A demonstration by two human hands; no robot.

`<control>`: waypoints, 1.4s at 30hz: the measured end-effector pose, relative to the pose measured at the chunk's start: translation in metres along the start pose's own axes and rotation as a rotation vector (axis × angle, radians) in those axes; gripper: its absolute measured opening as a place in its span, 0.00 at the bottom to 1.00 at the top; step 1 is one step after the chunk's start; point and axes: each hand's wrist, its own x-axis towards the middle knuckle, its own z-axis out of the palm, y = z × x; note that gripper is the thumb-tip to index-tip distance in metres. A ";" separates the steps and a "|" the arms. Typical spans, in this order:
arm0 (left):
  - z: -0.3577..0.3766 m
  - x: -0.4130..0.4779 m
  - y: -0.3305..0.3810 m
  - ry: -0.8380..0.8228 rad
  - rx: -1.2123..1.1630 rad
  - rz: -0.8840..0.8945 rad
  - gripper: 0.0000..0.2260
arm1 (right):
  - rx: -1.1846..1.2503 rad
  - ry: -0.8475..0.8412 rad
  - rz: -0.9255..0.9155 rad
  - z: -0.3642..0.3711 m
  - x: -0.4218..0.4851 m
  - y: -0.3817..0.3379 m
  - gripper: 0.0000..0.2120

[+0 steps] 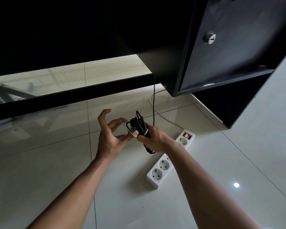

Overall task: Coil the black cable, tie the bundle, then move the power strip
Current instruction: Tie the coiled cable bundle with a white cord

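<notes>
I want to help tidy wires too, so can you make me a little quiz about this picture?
1. True or false: the white power strip lies on the tiled floor.
2. Which hand holds the coiled black cable?
3. What colour is the switch on the power strip? A green, B red, C blue.

Key
1. True.
2. The right hand.
3. B.
</notes>
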 end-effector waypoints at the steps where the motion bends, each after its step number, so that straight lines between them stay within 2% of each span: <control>1: 0.003 -0.001 0.000 0.022 -0.019 0.020 0.46 | 0.005 0.004 0.007 -0.001 0.000 0.001 0.16; 4: 0.007 -0.001 0.001 0.040 -0.055 0.046 0.44 | 0.029 0.011 0.007 0.001 0.000 0.005 0.03; 8: 0.011 -0.002 0.010 0.048 -0.051 0.074 0.36 | 0.139 0.026 -0.004 0.001 0.001 0.006 0.02; 12: 0.015 -0.002 0.014 0.030 -0.026 0.082 0.29 | 0.113 0.053 0.016 0.001 0.000 0.007 0.02; 15: 0.012 -0.002 0.014 -0.076 0.024 0.075 0.34 | -0.031 0.058 0.033 0.003 -0.001 0.009 0.03; 19: 0.000 0.008 0.014 -0.260 0.197 0.083 0.45 | -0.330 0.082 -0.025 0.009 -0.006 0.010 0.11; 21: -0.005 0.015 0.015 -0.321 0.277 0.065 0.49 | -0.399 0.077 -0.046 0.015 -0.009 0.007 0.13; 23: -0.006 0.018 0.017 -0.310 0.290 0.049 0.50 | -0.412 0.075 -0.063 0.017 -0.009 0.004 0.13; 28: -0.001 0.011 0.010 -0.153 0.064 -0.073 0.48 | -0.374 0.130 -0.077 0.017 -0.008 0.000 0.13; 31: 0.002 0.002 0.002 -0.140 -0.027 -0.141 0.49 | -0.425 0.108 -0.074 0.019 -0.009 0.004 0.12; 33: 0.002 -0.001 -0.002 -0.181 -0.006 -0.116 0.50 | -0.484 0.088 -0.081 0.021 -0.008 0.005 0.12; 36: 0.000 0.002 -0.001 -0.299 0.163 -0.019 0.51 | -0.584 0.067 -0.084 0.025 -0.009 0.007 0.13; 42: -0.005 0.016 0.014 -0.604 0.531 0.099 0.44 | -0.720 0.041 -0.103 0.029 -0.011 0.009 0.15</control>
